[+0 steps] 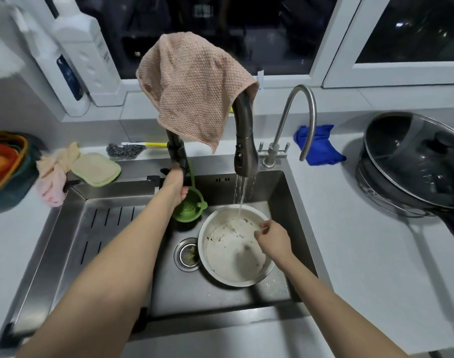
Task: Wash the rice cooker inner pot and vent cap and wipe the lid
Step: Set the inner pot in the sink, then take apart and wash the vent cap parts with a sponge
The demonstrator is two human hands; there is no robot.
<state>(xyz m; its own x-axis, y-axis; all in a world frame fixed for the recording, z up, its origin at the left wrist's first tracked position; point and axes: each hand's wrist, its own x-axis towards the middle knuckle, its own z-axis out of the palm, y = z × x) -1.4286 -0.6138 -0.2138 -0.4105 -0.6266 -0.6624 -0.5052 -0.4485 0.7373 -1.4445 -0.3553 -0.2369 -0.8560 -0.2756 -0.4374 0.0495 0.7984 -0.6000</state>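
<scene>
Head view: the inner pot (233,257) is seen lying in the sink (220,303), just beside the drain (188,253). It is tipped slightly toward the camera and streaked with dried residue. Its far rim is pinched by the curled fingers of the right hand (273,242). The left hand (178,188) is closed round the faucet base (178,156), though its fingers are largely hidden. A thin water stream (242,200) is poured from the spout head (245,153) onto the pot's far wall.

The rinsing step is judged to be just under way. It would be done well if the flow is kept moderate so that splashing is limited. The pot should be held firmly at the rim and turned so that every streak is wetted. The scrub pad (96,169) by the sink's edge could then be fetched. The vent cap and lid are not seen here.
</scene>
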